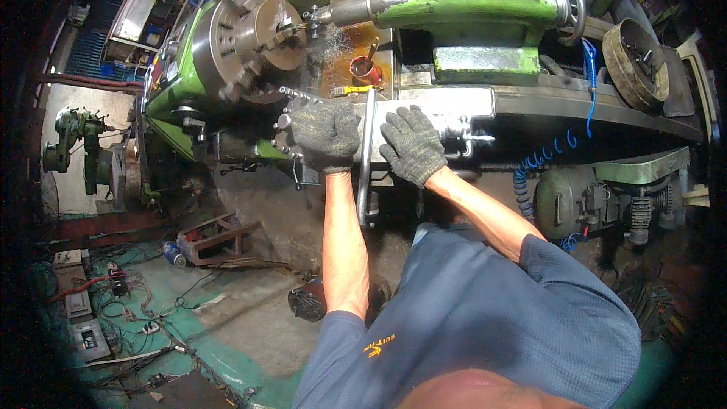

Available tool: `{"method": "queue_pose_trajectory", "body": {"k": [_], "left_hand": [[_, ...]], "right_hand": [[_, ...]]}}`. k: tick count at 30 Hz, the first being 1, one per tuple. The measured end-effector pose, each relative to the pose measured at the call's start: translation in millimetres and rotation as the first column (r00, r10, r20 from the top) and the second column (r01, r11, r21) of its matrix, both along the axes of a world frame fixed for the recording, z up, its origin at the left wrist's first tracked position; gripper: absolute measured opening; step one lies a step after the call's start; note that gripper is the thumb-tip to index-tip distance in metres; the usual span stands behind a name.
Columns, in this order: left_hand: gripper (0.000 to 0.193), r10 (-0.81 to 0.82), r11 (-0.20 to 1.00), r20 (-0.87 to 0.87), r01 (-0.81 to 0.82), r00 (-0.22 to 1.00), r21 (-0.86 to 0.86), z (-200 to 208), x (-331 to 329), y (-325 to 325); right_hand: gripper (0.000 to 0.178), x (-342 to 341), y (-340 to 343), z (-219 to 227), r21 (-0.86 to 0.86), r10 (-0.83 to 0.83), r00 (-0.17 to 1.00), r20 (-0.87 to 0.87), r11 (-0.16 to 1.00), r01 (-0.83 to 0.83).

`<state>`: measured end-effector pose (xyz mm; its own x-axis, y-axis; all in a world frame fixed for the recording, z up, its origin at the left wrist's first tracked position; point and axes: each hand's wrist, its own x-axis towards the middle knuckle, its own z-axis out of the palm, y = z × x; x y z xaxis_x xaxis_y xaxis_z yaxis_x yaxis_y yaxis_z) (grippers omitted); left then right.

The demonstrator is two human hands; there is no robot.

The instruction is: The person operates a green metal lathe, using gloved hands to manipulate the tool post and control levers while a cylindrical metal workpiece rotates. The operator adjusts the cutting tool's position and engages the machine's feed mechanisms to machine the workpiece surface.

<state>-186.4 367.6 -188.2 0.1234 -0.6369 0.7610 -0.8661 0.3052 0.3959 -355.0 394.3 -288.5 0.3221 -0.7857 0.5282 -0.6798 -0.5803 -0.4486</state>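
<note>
Both my hands wear dark grey knit gloves and rest at the carriage of a green lathe. My left hand (327,136) is curled over the part beside the bolted tool post (285,120); what its fingers hold is hidden beneath the glove. My right hand (413,144) lies with fingers stretched out on the bright metal slide (454,103). A long steel lever (366,159) stands between the two hands, touching neither as far as I can see. To the upper left is the large round chuck (219,42), its jaws blurred, facing the tailstock (485,19).
A red can (365,70) with a brush in it and a yellow-handled brush (353,91) sit behind my hands. A handwheel (572,9), a round metal pan (634,64) and a coiled blue hose (522,178) are at right. Cables (144,318) litter the floor at left.
</note>
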Motion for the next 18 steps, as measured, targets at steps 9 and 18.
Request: {"method": "queue_pose_trajectory", "body": {"k": [9,18], "left_hand": [[0.025,0.076,0.993,0.325,-0.043,0.943,-0.109,-26,19,-6],[0.025,0.093,0.995,0.346,-0.075,0.934,-0.064,-38,27,-8]], "right_hand": [[0.04,-1,1,2,0.007,0.0,1.0,0.0,1.0,0.0],[0.041,-6,-1,10,0.079,0.027,0.999,0.031,0.996,-0.029]]}}
